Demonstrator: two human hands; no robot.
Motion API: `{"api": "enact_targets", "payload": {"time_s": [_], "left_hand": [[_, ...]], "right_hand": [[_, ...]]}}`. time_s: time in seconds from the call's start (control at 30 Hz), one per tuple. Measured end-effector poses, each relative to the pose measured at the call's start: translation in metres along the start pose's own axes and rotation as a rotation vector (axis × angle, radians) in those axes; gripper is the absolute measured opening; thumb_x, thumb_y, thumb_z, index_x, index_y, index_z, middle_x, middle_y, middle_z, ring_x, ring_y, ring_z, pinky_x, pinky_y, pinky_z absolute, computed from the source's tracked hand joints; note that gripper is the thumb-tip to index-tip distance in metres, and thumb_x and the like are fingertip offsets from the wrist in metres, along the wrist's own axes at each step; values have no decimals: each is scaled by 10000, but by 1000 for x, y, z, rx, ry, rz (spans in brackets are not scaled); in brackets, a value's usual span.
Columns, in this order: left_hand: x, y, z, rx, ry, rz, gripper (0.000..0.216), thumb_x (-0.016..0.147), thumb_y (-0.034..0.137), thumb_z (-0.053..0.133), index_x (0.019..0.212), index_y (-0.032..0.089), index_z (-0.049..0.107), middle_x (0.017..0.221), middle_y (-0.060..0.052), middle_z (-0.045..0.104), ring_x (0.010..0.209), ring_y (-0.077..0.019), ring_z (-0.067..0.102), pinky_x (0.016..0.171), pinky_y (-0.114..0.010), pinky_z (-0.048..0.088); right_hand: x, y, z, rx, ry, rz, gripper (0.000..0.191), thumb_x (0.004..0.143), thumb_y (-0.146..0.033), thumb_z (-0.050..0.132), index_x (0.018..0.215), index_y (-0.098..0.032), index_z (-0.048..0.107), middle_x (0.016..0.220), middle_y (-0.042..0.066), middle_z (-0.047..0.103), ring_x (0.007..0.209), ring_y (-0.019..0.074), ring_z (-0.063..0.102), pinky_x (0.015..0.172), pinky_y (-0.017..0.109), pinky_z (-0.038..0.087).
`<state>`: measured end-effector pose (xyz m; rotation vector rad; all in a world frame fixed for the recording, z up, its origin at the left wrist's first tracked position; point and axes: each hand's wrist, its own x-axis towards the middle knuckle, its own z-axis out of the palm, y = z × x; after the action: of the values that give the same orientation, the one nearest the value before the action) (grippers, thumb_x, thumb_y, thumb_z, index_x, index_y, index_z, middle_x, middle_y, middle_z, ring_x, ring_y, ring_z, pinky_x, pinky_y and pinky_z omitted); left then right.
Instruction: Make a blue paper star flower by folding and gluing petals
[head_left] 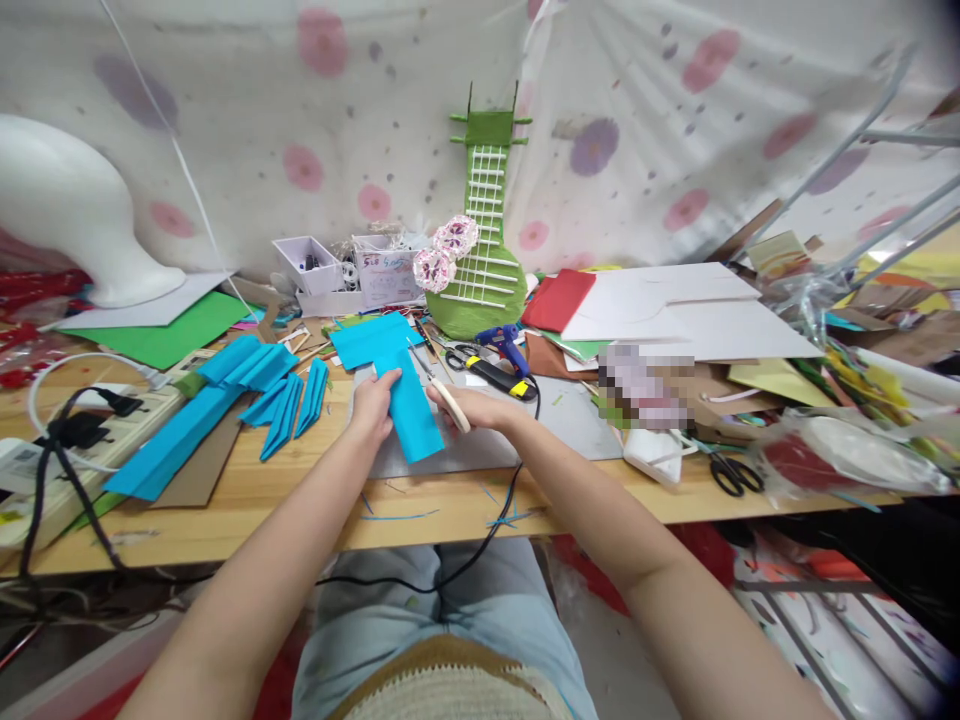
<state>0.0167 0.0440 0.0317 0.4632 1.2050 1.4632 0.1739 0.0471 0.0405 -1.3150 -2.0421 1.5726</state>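
Note:
My left hand (373, 405) grips a strip of bright blue paper (412, 415) along its left edge, thumb on top. In my right hand (472, 412) is a pair of scissors with cream handles (450, 402); their blades point away from me, up along the strip's right edge. Whether the blades touch the paper, I cannot tell. Behind the strip lies a wider blue sheet (375, 338). Several folded blue paper pieces (283, 412) rest to the left, beside a long blue strip (176, 445).
A blue glue gun (504, 345) and a black-and-yellow utility knife (495, 372) lie just beyond my right hand. A green guitar-shaped model (480, 290) stands at the back. Power strip (161, 415) at left; black scissors (736, 474) at right. A black cable crosses the table edge.

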Motion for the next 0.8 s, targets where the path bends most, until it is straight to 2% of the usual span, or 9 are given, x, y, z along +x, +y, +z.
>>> {"api": "enact_targets", "payload": {"time_s": [0.1,0.2,0.37,0.67,0.8], "left_hand": [[2,1,1,-24,15,-8,103,649,144,623,751,149,611,603,-9,640,707,-193,666,736,-362,553],[4,0,1,-32,30,4,108,641,136,620,747,152,608,616,-13,644,708,-196,667,730,-362,554],[5,-3,3,-33,22,-1,110,640,142,615,749,151,607,606,-10,641,709,-194,665,730,-354,553],[5,-6,6,-3,64,28,92,649,121,591,735,147,606,591,12,617,588,-148,617,698,-325,542],[7,-8,6,1,62,46,82,649,128,592,728,148,597,593,16,616,549,-132,594,690,-317,539]], "right_hand": [[-3,-6,5,-18,-16,1,510,815,-689,340,881,-193,440,582,-40,501,459,87,523,385,175,355],[-7,-10,7,-7,-28,-11,511,841,-667,306,828,-178,452,542,-33,506,445,82,514,378,166,342],[-8,-12,11,-23,13,5,567,808,-708,310,747,-169,474,509,-23,512,438,83,489,375,173,340],[1,-10,11,-142,121,24,660,771,-740,338,879,-142,594,627,18,607,579,130,551,510,216,414],[1,-8,10,-176,123,37,671,773,-741,327,915,-143,596,669,27,615,584,133,552,506,220,411]]}}
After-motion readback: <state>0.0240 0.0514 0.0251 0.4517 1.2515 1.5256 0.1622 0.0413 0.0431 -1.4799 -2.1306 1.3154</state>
